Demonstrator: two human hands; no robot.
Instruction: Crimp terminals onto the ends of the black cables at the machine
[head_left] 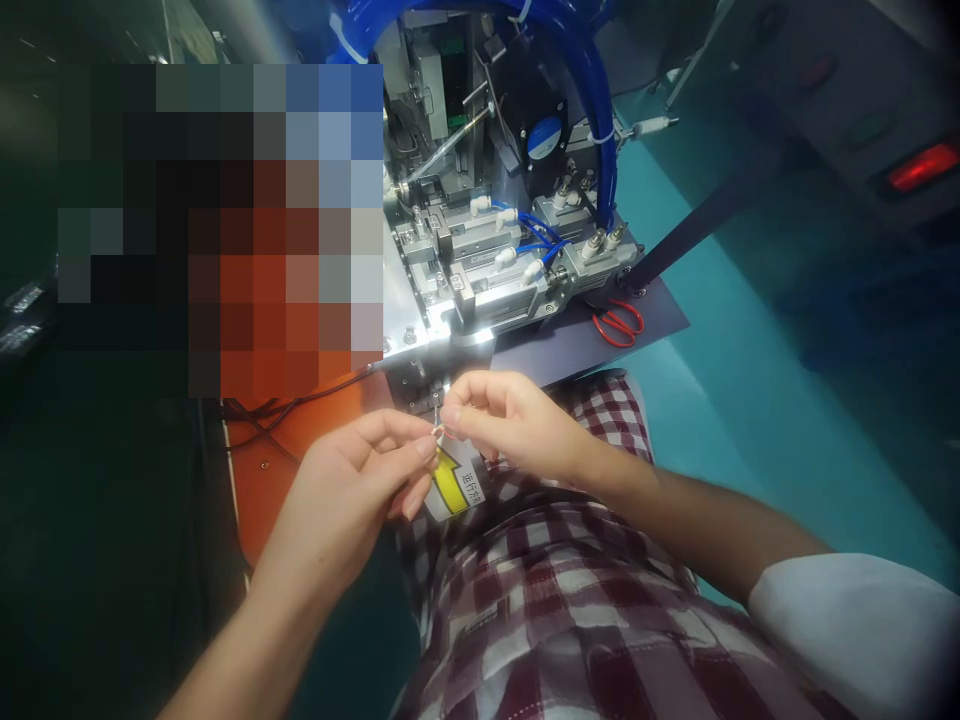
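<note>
My left hand and my right hand meet in front of the machine, each in a pinch. Between their fingertips is a small looped piece of thin wire, whitish with a reddish strand toward the right fingers. It is too small to make out its ends. Just below the fingertips shows a label with a yellow arrow, partly hidden by my left fingers. Behind the hands stands the metal front of the machine, with clamps and air cylinders.
Red-handled scissors lie on the dark base plate at right. Thick blue tubes arch over the machine. Black cables cross an orange surface at left. A red lit switch glows at upper right. A pixelated block hides the upper left.
</note>
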